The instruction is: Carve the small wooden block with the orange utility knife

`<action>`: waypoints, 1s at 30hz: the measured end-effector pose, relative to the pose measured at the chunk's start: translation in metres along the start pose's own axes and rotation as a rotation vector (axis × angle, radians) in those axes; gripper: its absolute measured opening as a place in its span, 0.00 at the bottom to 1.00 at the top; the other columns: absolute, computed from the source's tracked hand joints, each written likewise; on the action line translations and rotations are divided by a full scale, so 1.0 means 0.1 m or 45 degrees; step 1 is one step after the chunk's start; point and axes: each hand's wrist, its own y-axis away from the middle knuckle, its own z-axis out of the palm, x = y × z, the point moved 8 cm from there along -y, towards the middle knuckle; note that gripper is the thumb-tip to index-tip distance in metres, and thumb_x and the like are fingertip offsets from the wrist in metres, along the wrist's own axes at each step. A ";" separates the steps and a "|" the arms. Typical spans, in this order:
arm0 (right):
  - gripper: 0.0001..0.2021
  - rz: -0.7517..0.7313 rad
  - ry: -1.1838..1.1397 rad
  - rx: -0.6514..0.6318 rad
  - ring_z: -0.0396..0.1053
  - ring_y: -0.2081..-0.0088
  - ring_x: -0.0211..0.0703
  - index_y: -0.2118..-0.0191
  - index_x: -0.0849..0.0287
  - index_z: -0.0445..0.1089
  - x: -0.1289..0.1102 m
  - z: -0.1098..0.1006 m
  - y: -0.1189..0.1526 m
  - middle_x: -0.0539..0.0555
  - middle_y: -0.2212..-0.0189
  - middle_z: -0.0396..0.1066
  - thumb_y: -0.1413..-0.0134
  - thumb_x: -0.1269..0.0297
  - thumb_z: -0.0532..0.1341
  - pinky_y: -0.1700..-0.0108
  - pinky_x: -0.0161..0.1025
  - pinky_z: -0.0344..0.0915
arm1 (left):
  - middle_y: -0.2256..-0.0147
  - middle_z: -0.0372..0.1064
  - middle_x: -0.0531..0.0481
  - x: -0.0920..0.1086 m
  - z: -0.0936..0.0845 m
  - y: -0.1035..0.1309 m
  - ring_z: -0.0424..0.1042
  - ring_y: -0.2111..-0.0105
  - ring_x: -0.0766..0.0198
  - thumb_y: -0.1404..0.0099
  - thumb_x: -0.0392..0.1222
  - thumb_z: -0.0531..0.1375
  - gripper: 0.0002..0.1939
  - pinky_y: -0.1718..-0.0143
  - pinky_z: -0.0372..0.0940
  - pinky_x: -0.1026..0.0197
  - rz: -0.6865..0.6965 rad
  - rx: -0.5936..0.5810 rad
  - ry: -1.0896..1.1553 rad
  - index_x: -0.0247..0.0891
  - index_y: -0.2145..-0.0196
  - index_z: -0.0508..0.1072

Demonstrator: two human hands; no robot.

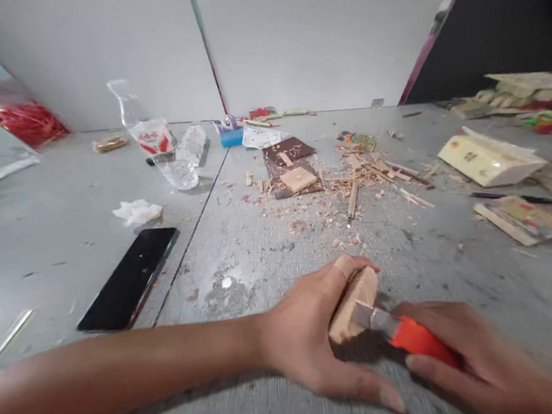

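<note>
A small pale block of wood [347,310] stands on the grey tabletop at the lower middle. My left hand [311,333] grips it from the left, fingers behind it and the thumb stretched out low in front. A bandage-like tan strip wraps one finger. In my right hand [467,351] is a utility knife [420,339] with an orange-red handle, fingers wrapped round it. Its short blade points left and meets the face of the wood. Motion blurs the right hand somewhat.
Wood shavings [374,169] and a flat wood piece [298,178] lie ahead. A phone [130,278], crumpled tissue [137,212] and plastic bottle [154,143] are on the left. A yellowish packet [489,157] and small booklet [523,217] sit right. A grey wall [328,35] rises behind.
</note>
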 end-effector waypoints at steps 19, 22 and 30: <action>0.19 0.017 -0.042 -0.101 0.80 0.66 0.50 0.60 0.53 0.78 -0.05 -0.01 -0.03 0.55 0.64 0.82 0.29 0.45 0.56 0.66 0.42 0.76 | 0.67 0.59 0.57 0.01 0.03 0.04 0.61 0.70 0.67 0.48 0.38 0.78 0.49 0.71 0.59 0.64 -0.139 0.010 0.364 0.43 0.38 0.52; 0.17 0.020 -0.098 -0.143 0.80 0.66 0.50 0.60 0.52 0.78 -0.06 -0.02 -0.05 0.54 0.64 0.82 0.30 0.47 0.58 0.64 0.43 0.76 | 0.67 0.60 0.57 0.03 0.04 0.05 0.62 0.70 0.67 0.47 0.35 0.76 0.50 0.71 0.61 0.64 -0.112 -0.004 0.327 0.43 0.36 0.50; 0.13 0.077 -0.154 -0.291 0.79 0.66 0.52 0.62 0.53 0.79 -0.11 0.01 -0.09 0.54 0.64 0.82 0.34 0.51 0.61 0.63 0.46 0.73 | 0.67 0.64 0.55 0.01 0.07 0.07 0.64 0.71 0.65 0.46 0.42 0.73 0.53 0.69 0.62 0.61 -0.130 -0.052 0.172 0.41 0.32 0.47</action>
